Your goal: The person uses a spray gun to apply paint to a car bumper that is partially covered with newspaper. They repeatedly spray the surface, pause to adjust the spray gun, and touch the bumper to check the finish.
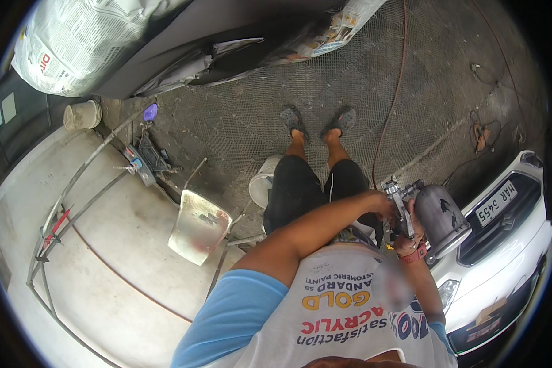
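Out to my right is a spray gun with a metal body and a large, paint-stained grey cup. My right hand, with a red band at the wrist, is wrapped round the gun's handle. Across my body reaches the left forearm, and my left hand is curled against the near-left side of the gun. Its fingertips are partly hidden by the gun, so the exact part they grip does not show. A thin reddish hose runs along the floor toward the gun.
A car part masked with newspaper is at the far left. To my right stands a white car. A stained plastic chair, a white bucket, another bucket and a metal pipe frame are left. Cables lie far right.
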The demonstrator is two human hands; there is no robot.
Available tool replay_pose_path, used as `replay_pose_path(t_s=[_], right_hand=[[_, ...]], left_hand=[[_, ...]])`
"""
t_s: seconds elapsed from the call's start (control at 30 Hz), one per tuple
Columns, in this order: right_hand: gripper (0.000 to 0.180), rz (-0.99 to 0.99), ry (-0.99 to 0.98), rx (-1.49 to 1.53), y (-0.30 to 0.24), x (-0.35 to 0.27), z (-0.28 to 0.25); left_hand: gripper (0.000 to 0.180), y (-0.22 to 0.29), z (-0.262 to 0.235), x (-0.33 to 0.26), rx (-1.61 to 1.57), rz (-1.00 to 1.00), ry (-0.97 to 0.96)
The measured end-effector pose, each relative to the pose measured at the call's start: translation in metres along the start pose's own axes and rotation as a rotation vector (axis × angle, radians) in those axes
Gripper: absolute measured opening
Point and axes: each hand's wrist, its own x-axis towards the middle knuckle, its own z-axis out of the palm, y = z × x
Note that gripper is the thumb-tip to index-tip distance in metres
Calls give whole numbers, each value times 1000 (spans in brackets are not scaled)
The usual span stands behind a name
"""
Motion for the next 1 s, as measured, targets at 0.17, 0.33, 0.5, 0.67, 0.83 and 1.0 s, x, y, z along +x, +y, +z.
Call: replay_pose_path(t_s=[0.17,0.33,0.5,0.67,0.83,1.0], right_hand=[[128,22,-50,-112,-5,6,4],[128,61,-5,-158,-24,23,19],[121,159,-3,-215,-44,52,21],[116,152,82,-209,-34,60,24],[114,151,27,-241,-34,67,20],[115,145,31,-249,-25,65,20]], left_hand=[[24,19,-11,-30,-34,-13,-72],[34,76,-25,-97,2,-119,-36],[44,32,-110,-131,-54,-161,795],[30,45,-219,-272,-481,427,2066],[32,93,-271,-348,-612,639,2337],[25,121,-283,-358,-767,736,2427]])
